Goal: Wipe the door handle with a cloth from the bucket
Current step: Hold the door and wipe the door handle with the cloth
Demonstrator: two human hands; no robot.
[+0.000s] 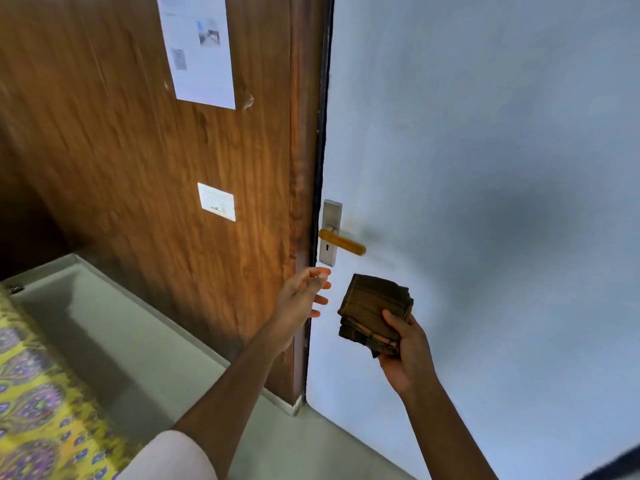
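A yellow lever door handle (343, 242) sticks out from a silver lock plate (330, 232) with a keyhole, on the left edge of a pale blue door (485, 168). My right hand (407, 351) grips a folded brown cloth (372, 311) and holds it just below the handle, not touching it. My left hand (303, 296) is raised beside the door's edge, below the lock plate, fingers apart and empty. No bucket is in view.
A wood-panelled wall (138, 168) left of the door carries a printed sheet (197, 46) and a small white label (216, 201). A grey floor (121, 341) runs below. A yellow and purple patterned fabric (34, 410) lies at the lower left.
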